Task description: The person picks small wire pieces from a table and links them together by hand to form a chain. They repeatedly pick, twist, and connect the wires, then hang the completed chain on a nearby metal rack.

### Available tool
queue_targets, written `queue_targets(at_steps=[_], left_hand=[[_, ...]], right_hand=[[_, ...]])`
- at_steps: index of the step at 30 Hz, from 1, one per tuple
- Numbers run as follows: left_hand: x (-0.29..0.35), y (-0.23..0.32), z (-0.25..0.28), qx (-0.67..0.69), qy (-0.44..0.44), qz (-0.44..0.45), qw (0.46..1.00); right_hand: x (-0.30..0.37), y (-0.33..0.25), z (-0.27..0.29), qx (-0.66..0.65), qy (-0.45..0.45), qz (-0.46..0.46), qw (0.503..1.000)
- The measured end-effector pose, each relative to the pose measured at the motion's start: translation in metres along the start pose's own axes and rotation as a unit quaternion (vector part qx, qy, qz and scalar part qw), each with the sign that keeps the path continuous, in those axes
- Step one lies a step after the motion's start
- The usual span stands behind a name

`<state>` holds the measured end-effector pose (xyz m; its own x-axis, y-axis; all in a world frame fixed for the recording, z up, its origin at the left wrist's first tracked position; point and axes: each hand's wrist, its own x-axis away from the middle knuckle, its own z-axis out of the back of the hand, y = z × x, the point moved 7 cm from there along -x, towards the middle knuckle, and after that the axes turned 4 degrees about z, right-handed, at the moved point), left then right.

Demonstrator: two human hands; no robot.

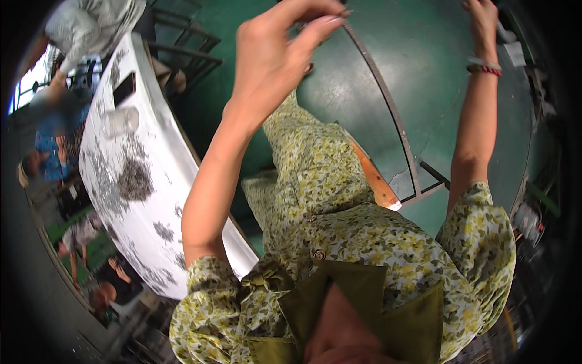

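Note:
My left hand (273, 57) is raised at the top middle, thumb and fingertips brought together in a pinch. Whatever lies between the tips is too small to make out. Far to its right, my right hand (484, 24) is lifted at the top edge, partly cut off, with its fingers curled in; its grip is not clear. Red and pale bands (485, 69) circle that wrist. Left of my left forearm stands a white-topped table (200, 200). It carries a dark heap of small pieces (134, 180), more scattered bits, a clear container (121, 121) and a dark phone-like rectangle (125, 89).
A curved dark metal bar (385, 85) belongs to a frame near an orange wooden seat or board (373, 176) beside me. Below is green floor (424, 48). Other people sit along the table's far side, one in a grey top (97, 24). Metal stool frames (188, 51) stand beyond the table.

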<state>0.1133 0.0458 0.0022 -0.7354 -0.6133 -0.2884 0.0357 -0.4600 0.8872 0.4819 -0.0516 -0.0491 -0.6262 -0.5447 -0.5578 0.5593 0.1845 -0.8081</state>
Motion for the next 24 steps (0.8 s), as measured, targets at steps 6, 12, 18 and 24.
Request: queue_targets(at_steps=[6,12,18,24], left_hand=[[-0.03,-0.016,-0.041,0.052,-0.035,-0.013,0.998],[-0.073,-0.054,-0.123,0.232,-0.05,0.06,0.97],[-0.067,-0.039,-0.133,0.196,-0.04,0.181,0.963],[-0.067,-0.054,-0.145,0.268,-0.035,0.193,0.943]], right_hand=[[0.033,0.001,0.004,0.028,-0.005,-0.064,0.998],[0.072,-0.034,-0.019,-0.068,-0.039,-0.133,0.988],[0.091,-0.076,-0.04,-0.111,-0.046,-0.127,0.985],[0.099,-0.068,-0.03,-0.104,-0.016,-0.137,0.985]])
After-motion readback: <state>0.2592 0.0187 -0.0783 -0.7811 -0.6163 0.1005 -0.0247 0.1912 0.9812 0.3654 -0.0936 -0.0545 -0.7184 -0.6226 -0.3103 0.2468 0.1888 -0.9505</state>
